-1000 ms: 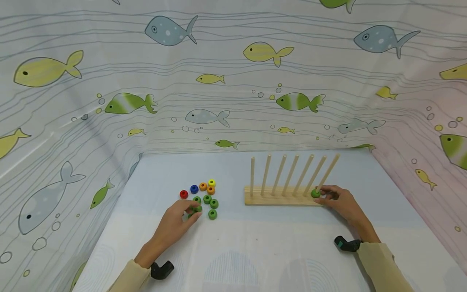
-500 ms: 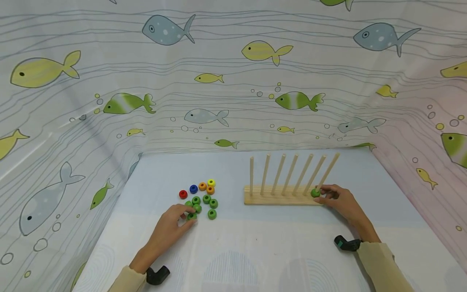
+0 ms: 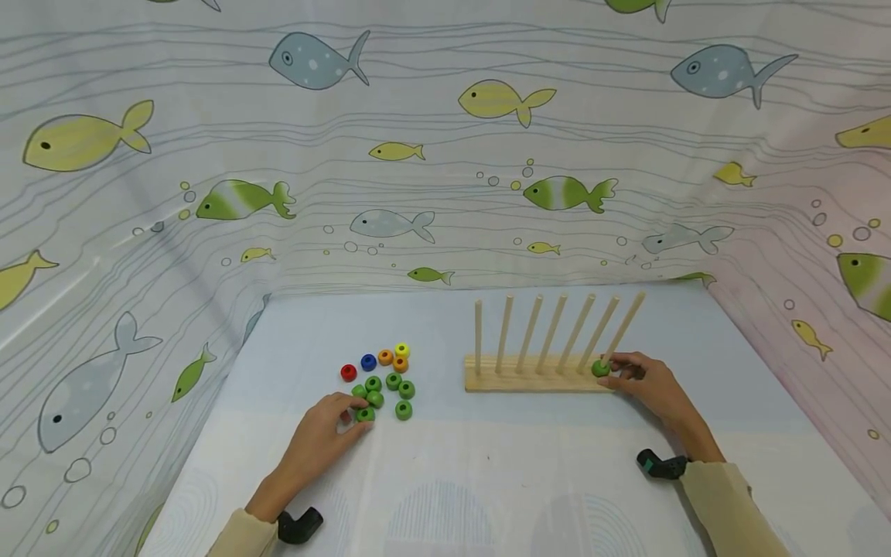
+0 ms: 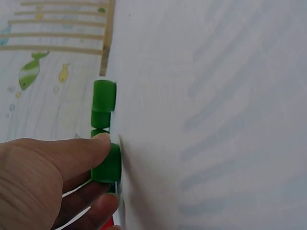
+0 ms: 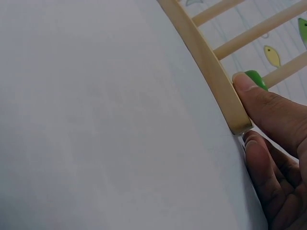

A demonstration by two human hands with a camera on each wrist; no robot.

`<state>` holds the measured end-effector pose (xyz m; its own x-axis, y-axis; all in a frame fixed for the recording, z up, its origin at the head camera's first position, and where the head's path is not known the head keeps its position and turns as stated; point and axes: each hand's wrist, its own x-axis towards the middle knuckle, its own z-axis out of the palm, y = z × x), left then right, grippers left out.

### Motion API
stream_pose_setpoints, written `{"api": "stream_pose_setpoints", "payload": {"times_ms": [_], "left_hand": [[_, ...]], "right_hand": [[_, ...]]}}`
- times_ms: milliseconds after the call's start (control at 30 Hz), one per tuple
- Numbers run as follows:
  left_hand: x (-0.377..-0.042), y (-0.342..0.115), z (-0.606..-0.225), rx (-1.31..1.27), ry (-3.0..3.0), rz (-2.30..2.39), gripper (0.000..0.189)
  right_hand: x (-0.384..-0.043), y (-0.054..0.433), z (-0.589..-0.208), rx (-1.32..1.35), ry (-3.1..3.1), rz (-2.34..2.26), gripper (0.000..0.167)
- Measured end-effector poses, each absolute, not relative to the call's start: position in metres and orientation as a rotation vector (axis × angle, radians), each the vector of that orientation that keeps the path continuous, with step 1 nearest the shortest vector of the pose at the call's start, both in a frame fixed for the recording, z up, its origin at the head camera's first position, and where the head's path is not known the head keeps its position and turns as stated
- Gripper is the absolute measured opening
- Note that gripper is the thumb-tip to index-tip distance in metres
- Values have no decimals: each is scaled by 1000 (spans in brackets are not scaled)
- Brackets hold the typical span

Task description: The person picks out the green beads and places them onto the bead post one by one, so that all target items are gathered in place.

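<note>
The left hand, farther forward a second ago, now pinches the nearest green bead. The right hand still holds the threaded green bead at the rightmost peg's foot; its wrist view shows the end of the wooden base, hidden in the head view. Red and blue beads lie beyond.

No text, label, brand, number or sign can be read in any of the three views.
</note>
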<state>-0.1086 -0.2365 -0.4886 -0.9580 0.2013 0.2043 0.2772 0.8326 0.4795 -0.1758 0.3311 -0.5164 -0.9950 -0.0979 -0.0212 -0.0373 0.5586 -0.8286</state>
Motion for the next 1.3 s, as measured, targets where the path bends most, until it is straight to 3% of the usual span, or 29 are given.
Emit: {"api": "stream_pose_setpoints", "payload": {"times_ms": [633,1300], "left_hand": [[-111,-238,-475,-350,-2914,-794,33],[-125,-232,-462,-497,-2696,-839,40]], "right_hand": [[-177,332,-517,-109,2744,-1402,60],[-178,334,-521,-110,2747,-1412,62]]}}
